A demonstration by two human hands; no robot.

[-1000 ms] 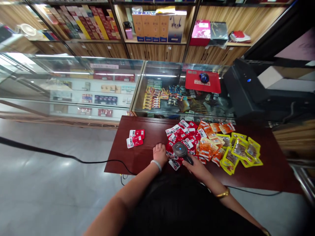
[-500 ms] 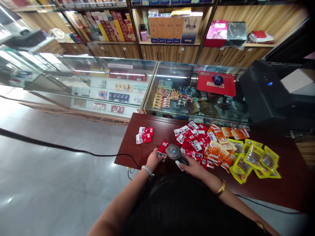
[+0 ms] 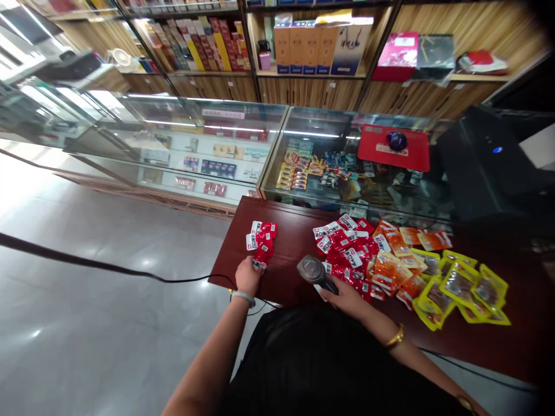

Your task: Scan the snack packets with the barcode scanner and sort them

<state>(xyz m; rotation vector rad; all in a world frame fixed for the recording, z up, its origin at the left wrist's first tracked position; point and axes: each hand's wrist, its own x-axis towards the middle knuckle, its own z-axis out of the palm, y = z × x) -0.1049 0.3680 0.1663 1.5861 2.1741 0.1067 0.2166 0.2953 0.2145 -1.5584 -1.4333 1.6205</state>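
Observation:
My left hand (image 3: 248, 275) is closed on a red snack packet (image 3: 261, 255) at the near edge of a small pile of red packets (image 3: 261, 234) on the left of the dark red table (image 3: 295, 231). My right hand (image 3: 346, 295) grips the handle of a grey barcode scanner (image 3: 311, 269), whose head points toward the left pile. Right of the scanner lies a large heap of red packets (image 3: 347, 248), then orange packets (image 3: 392, 260) and yellow packets (image 3: 459, 283).
A glass display counter (image 3: 269, 144) with goods stands behind the table. On it are a red mat with a mouse (image 3: 394, 144) and a black device (image 3: 485, 162). Shelves with boxes (image 3: 312, 40) line the back wall. A black cable (image 3: 108, 266) crosses the grey floor at left.
My left hand took a red packet from the big heap, held it by the scanner, then carried it left to the small pile. The scanner's blue light is no longer visible.

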